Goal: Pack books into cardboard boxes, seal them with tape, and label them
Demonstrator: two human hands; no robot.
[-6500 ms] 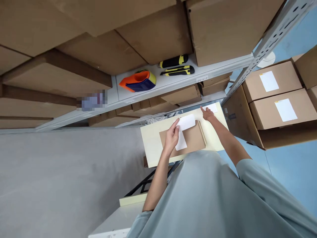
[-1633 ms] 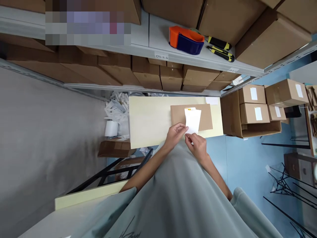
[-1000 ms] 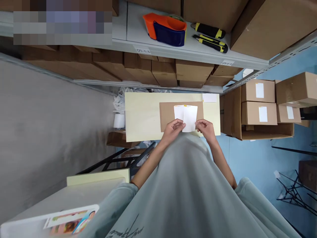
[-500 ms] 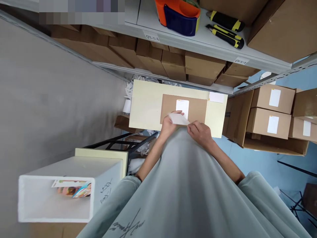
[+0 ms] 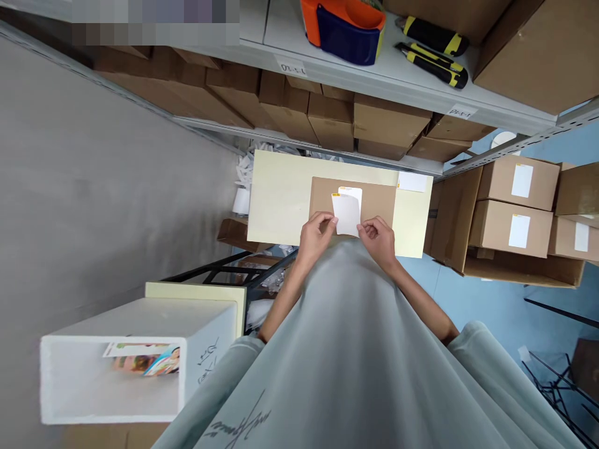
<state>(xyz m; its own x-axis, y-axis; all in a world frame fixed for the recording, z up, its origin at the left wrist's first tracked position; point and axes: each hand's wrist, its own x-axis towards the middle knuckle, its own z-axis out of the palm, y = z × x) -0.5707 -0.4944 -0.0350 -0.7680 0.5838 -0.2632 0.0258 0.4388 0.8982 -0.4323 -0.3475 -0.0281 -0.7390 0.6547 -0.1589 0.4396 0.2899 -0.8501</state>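
A white label (image 5: 347, 216) with a small yellow mark at its top left corner is stretched between my two hands. My left hand (image 5: 317, 237) pinches its left edge, and my right hand (image 5: 378, 238) pinches its lower right edge. Behind it, another white label (image 5: 350, 189) lies on the brown cardboard box (image 5: 378, 199), mostly covered by the held one. The box rests on a cream tabletop (image 5: 278, 199). Whether the held label touches the box, I cannot tell.
On the tabletop's right end lies a white label stack (image 5: 412, 182). Above is a shelf (image 5: 355, 81) with an orange-and-blue tape dispenser (image 5: 346, 34) and black-and-yellow utility knives (image 5: 435, 62). Labelled boxes (image 5: 512, 227) stand right; a white bin (image 5: 112, 380) stands lower left.
The held label has turned from a tilted, edge-on pose to face me upright over the box. My right hand has shifted to its lower right edge, and both hands now hold it spread.
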